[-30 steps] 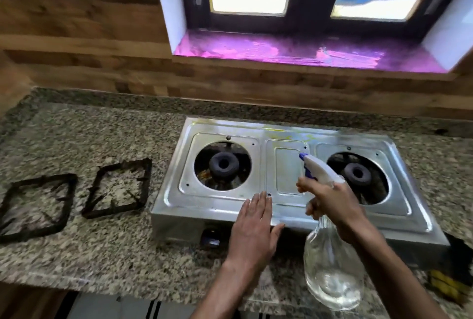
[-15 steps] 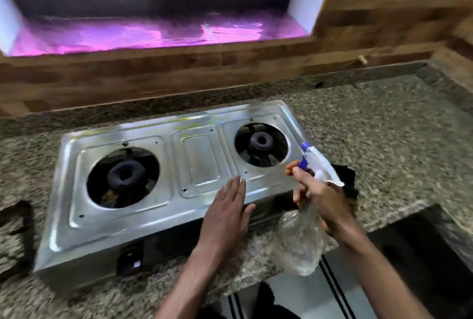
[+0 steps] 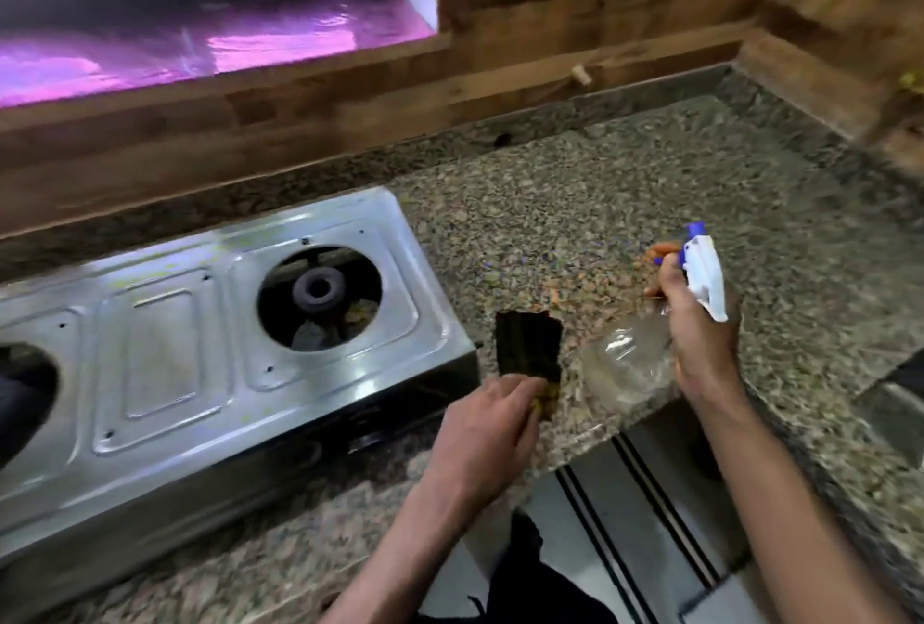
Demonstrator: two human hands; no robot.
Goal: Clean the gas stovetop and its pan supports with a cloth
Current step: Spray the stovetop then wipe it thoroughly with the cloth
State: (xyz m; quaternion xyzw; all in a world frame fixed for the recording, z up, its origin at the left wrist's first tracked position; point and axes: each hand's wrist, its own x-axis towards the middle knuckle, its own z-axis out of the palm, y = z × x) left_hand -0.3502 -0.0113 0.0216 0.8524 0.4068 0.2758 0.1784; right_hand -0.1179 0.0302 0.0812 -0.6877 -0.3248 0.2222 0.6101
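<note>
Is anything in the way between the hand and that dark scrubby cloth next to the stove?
No, nothing visible. The left hand is already touching the near end of the dark cloth, which lies on the counter right beside the stovetop. The right hand holds the spray bottle off to the side.

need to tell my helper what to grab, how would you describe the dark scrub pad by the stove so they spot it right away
Find the steel gas stove on the granite counter and look just off its right end. There the scrub pad lies flat, with the left hand on its near edge. It is a dark rectangle, unlike the clear spray bottle to its right.
</note>
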